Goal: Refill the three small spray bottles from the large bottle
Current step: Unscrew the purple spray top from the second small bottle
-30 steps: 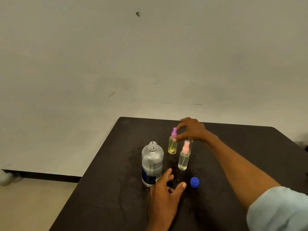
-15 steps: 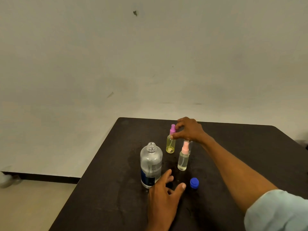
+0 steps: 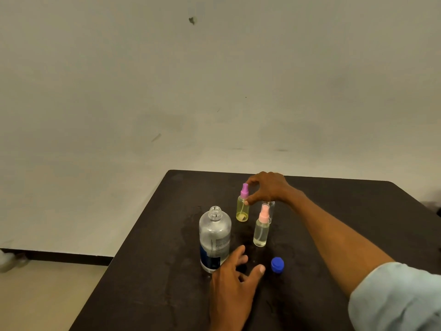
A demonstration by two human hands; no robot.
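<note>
The large clear bottle [image 3: 214, 237] stands uncapped on the dark table [image 3: 358, 211], and its blue cap [image 3: 277, 265] lies to the right. Behind it stands a yellowish spray bottle with a purple top [image 3: 243, 209]. My right hand [image 3: 268, 188] pinches this bottle at the neck, thumb in front and index finger curled behind the top. A clear spray bottle with a pink top [image 3: 261, 231] stands nearer. A third small clear bottle [image 3: 271, 206] is partly hidden behind it, under my right hand. My left hand [image 3: 235, 280] rests flat on the table, fingers spread, beside the large bottle's base.
Damp streaks mark the table around the bottles. The table's left edge [image 3: 133, 235] drops to a beige floor [image 3: 47, 295], and a plain wall rises behind. A pale blurred object [image 3: 7, 260] sits on the floor at the far left.
My right hand's thumb and index finger have closed in on the purple-topped bottle's neck. My left hand and the other bottles have stayed put.
</note>
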